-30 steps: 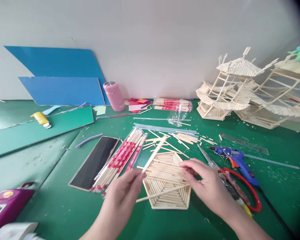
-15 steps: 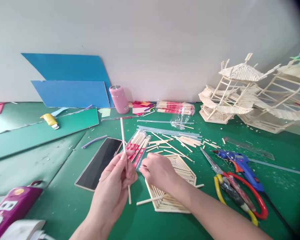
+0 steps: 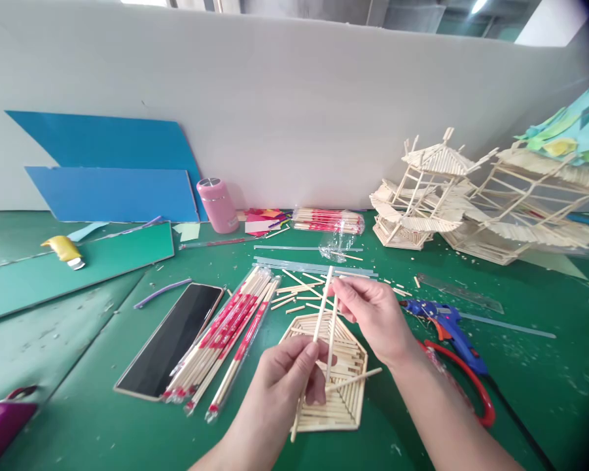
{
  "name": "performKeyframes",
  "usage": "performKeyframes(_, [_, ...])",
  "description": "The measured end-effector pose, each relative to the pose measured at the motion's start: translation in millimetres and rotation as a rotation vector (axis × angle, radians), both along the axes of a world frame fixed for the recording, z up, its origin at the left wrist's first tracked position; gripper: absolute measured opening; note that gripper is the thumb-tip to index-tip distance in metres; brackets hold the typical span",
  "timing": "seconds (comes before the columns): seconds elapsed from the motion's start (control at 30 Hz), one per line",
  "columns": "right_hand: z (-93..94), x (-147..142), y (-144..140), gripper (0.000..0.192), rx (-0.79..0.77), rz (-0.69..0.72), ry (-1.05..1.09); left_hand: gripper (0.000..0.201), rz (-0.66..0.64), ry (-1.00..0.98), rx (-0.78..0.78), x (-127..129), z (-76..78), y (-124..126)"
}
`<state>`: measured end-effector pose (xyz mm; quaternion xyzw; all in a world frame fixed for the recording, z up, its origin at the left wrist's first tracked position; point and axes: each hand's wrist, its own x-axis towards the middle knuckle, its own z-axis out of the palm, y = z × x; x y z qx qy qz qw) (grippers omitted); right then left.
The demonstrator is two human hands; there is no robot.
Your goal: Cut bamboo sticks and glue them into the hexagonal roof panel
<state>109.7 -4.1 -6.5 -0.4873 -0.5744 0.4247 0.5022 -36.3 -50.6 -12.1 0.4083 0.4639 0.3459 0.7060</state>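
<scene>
My left hand (image 3: 287,376) grips a long wooden chopstick (image 3: 321,306) that stands nearly upright above a flat hexagonal panel of glued sticks (image 3: 346,409). My right hand (image 3: 375,314) pinches a second wooden stick (image 3: 332,347) by its top, side by side with the first. Both hands hover over the panel on the green table mat (image 3: 103,418). One loose stick (image 3: 358,377) lies across the panel.
Wrapped chopstick packs (image 3: 226,337) and a black phone (image 3: 169,340) lie left of the panel. A blue glue gun (image 3: 444,320) and red-handled pliers (image 3: 476,386) lie to the right. Stick pagoda models (image 3: 422,190) stand at the back right, a pink bottle (image 3: 217,205) at the wall.
Both hands moved right, over the hexagonal panel. My right hand now holds a second stick next to the one in my left. The camera tilted up slightly.
</scene>
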Motion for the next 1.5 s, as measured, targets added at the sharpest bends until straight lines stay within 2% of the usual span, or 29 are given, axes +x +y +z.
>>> performKeyframes(0.17, [-1.0, 0.9, -8.1, 0.024, 0.031, -0.042, 0.004, 0.035, -0.073, 0.000, -0.022, 0.9, -5.5, -4.9])
performKeyframes(0.33, [3.7, -0.9, -13.9, 0.026, 0.087, -0.077, -0.099, 0.025, 0.007, -0.095, -0.055, 2.8, -11.4, -10.0])
performKeyframes(0.77, [6.5, -1.6, -16.8, 0.028, 0.109, -0.122, -0.167, 0.023, 0.030, -0.188, -0.096, 2.9, -22.2, -11.3])
performKeyframes(1.5, [6.0, -1.3, -15.3, 0.025, 0.093, -0.071, -0.125, 0.025, 0.037, -0.136, -0.129, 4.5, -19.6, -12.3])
